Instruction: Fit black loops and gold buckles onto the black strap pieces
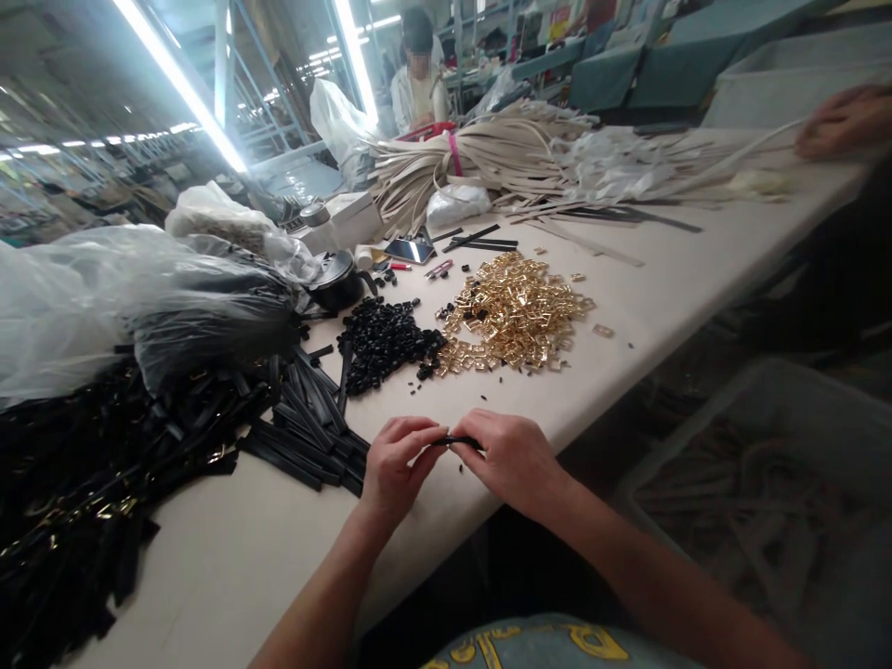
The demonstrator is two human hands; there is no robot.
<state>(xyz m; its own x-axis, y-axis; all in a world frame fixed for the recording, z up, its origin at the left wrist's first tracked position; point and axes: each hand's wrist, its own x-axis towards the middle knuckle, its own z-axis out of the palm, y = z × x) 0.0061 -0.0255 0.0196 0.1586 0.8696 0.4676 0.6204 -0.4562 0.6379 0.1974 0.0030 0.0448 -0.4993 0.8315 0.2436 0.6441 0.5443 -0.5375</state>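
Observation:
Near the table's front edge, my left hand (394, 465) and my right hand (512, 457) meet over a short black strap (456, 440). Thumb and fingers of each hand pinch it, and the fingers partly cover it. Just beyond them lies a heap of gold metal buckles (516, 311). Left of the buckles is a mound of small black loops (383, 344), some touching the gold ones. Flat black straps (299, 446) lie to the left of my left hand. Farther left, a large pile of black straps with gold fittings (76, 502) covers the table.
Clear plastic bags (174, 288) rest on the left pile. A dark lidded pot (338, 283) and a phone (410, 251) stand behind the loops. Bundled beige strips (480, 167) lie at the back. Another person's hand (846, 121) holds a strip at right, above a crate (739, 409).

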